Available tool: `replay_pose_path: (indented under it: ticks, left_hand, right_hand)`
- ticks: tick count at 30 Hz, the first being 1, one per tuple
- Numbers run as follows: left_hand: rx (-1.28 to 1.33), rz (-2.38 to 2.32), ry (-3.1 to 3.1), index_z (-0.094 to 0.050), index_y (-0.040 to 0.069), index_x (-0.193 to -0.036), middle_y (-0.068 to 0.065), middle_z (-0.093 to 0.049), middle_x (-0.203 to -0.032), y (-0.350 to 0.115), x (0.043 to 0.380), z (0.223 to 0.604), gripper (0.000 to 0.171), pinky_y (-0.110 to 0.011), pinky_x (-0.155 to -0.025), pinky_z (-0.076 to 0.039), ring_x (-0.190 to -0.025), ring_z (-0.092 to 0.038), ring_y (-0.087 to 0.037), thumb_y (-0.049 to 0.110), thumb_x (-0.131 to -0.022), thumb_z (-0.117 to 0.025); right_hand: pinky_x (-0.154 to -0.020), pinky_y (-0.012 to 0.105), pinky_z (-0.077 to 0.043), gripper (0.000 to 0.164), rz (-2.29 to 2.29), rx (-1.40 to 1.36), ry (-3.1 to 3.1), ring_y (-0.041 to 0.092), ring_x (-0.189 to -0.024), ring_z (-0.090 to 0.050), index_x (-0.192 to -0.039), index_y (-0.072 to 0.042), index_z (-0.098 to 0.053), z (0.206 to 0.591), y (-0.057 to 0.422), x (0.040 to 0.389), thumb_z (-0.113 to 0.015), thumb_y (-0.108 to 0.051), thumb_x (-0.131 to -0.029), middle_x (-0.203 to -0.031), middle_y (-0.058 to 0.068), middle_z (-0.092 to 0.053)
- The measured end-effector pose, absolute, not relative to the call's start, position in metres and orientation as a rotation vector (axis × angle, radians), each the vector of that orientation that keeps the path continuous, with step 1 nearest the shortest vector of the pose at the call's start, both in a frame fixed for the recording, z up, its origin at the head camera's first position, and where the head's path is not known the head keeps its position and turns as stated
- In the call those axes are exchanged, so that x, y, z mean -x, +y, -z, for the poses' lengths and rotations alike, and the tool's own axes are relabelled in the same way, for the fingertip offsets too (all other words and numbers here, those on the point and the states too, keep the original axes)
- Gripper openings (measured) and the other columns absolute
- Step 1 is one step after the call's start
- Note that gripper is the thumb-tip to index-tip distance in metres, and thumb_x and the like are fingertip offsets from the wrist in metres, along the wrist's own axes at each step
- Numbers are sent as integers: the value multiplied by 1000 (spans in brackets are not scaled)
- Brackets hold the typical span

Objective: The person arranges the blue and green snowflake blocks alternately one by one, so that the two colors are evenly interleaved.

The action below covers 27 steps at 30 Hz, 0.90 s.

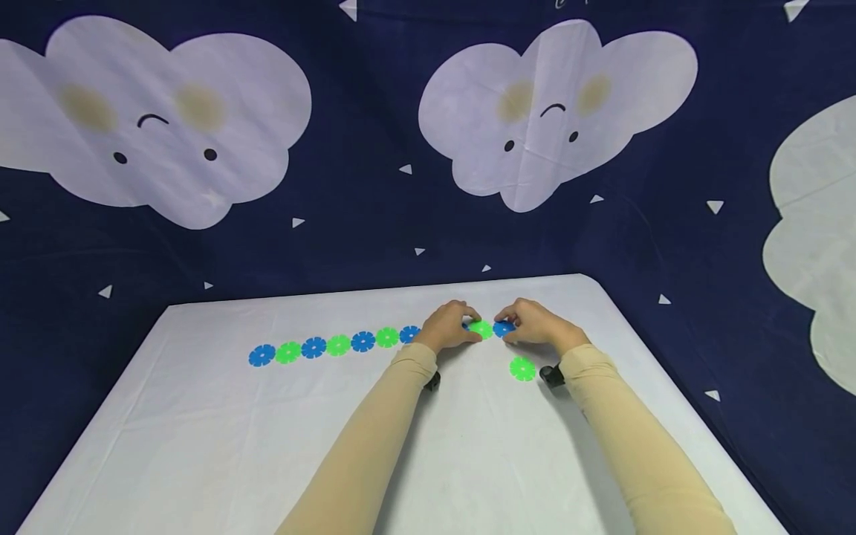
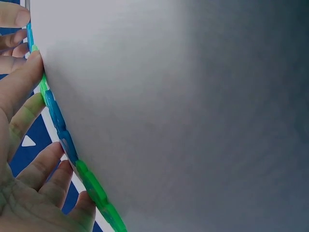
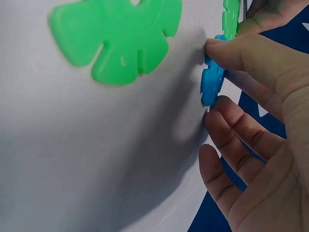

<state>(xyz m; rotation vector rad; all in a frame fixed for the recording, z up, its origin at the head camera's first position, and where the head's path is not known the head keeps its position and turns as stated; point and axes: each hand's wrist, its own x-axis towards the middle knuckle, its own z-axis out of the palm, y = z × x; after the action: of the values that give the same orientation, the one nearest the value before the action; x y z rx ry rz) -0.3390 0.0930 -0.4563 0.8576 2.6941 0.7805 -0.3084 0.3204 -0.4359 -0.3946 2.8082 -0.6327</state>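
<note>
Notched plastic discs, alternating blue and green, form a row across the table, starting from a blue disc (image 1: 262,355) at the left. At the row's right part my left hand (image 1: 449,325) pinches a green disc (image 1: 480,330) between thumb and finger, covering part of the row. Just right of it, my right hand (image 1: 540,325) pinches a blue disc (image 1: 503,328) by its edges. That blue disc (image 3: 212,79) stands beside the green one in the right wrist view, their edges close together. One loose green disc (image 1: 522,368) lies flat in front of my right hand.
A white cloth covers the table (image 1: 200,446). Behind it hangs a dark blue curtain (image 1: 361,186) printed with clouds and small triangles. Black wrist camera parts (image 1: 552,376) sit under the right wrist, close to the loose green disc.
</note>
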Motion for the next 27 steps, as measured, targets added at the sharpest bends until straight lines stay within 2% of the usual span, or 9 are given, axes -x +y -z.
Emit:
replay_pose_path:
  ticks: [10,18,22,27]
  left_hand:
    - [-854,-781,2691,-75,19,-136,-11,-55,-162,94,339,456,43,-48,-129,-40,-156,-46,-30,32,-95,-84]
    - [-860,-778,2690,-76,18,-136,-11,-55,-162,94,339,456,44,-47,-128,-40,-155,-47,-30,32,-95,-84]
    - [-863,-771,2694,-75,18,-136,-10,-56,-162,93,339,457,44,-48,-128,-41,-155,-47,-30,32,-95,-84]
    - [-861,-742,2703,-75,19,-137,-10,-56,-161,93,339,457,44,-48,-127,-41,-154,-48,-30,33,-96,-84]
  right_hand:
    - [-103,51,-59,45,622,367,2802,32,-113,-70,-131,0,-75,436,319,313,-83,-8,-88,-125,17,-76]
    - [-100,51,-58,45,630,402,2811,31,-108,-68,-132,1,-73,435,320,310,-82,-8,-88,-121,20,-72]
    - [-102,51,-58,47,639,391,2811,32,-112,-67,-134,-1,-71,436,320,308,-83,-10,-90,-124,21,-70]
    - [-98,48,-57,47,624,365,2825,29,-107,-65,-135,-4,-70,434,321,305,-84,-14,-91,-123,20,-68]
